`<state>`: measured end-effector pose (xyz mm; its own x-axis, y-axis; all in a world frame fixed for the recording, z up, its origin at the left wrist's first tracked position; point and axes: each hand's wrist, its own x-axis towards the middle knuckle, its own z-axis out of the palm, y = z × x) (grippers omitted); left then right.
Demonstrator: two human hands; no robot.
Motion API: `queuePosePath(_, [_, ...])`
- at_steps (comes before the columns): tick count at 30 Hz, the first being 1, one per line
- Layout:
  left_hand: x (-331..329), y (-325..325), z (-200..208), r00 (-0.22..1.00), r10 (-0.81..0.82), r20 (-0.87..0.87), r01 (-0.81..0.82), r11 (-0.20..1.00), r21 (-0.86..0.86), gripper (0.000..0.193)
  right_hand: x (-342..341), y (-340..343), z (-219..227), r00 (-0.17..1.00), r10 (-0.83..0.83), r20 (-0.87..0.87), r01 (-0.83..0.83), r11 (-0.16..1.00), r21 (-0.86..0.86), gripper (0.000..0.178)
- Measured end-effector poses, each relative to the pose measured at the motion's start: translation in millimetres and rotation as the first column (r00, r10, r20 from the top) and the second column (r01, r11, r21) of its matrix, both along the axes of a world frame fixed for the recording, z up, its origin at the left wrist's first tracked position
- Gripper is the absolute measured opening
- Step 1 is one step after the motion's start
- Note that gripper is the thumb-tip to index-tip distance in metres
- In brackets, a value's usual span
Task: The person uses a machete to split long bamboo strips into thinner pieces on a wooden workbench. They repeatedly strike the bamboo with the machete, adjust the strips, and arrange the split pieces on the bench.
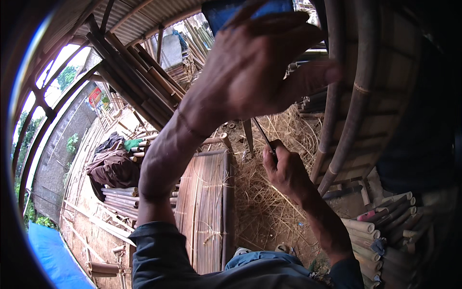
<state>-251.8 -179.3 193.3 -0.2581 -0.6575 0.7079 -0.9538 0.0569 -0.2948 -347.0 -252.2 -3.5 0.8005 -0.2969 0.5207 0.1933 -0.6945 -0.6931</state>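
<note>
Blue background sheeting [211, 19] is partly blocked by the left hand [260, 67].

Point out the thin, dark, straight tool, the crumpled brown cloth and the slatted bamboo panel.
Thin, dark, straight tool [261, 131], head view: exposed shaft.
Crumpled brown cloth [114, 168], head view: middle folds.
Slatted bamboo panel [203, 209], head view: slats.

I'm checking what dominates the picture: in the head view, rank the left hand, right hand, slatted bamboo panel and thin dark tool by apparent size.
1. Left hand, looming near the camera
2. Slatted bamboo panel
3. Right hand
4. Thin dark tool, partly covered
</note>
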Motion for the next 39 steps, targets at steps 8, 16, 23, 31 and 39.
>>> queuePosePath(8, [53, -11, -40, 0.981, 0.193, -0.014, -0.191, 0.977, 0.09, 0.046, -7, 0, -24, 0.997, 0.031, -0.07, -0.026, 0.997, 0.075, 0.021])
queuePosePath(16, [143, -26, -98, 0.822, 0.401, -0.404, -0.296, 0.907, 0.3, 0.038, 23, -4, -76, 0.999, -0.035, 0.001, 0.035, 0.999, -0.025, 0.025])
queuePosePath(23, [129, 22, -122, 0.9, 0.434, 0.043, -0.437, 0.897, 0.074, 0.024, 71, -4, -75, 0.994, -0.087, -0.07, 0.088, 0.996, 0.001, 0.032])
queuePosePath(31, [166, -1, -128, 0.746, 0.1, -0.659, -0.499, 0.739, -0.453, 0.02, 101, 3, 15, 0.863, -0.466, -0.193, 0.24, 0.715, -0.657, 0.023])
queuePosePath(39, [213, 75, -130, 0.66, -0.035, -0.751, -0.478, 0.751, -0.455, 0.02, 200, 65, -5, 0.954, -0.049, -0.296, 0.03, 0.997, -0.068, 0.035])
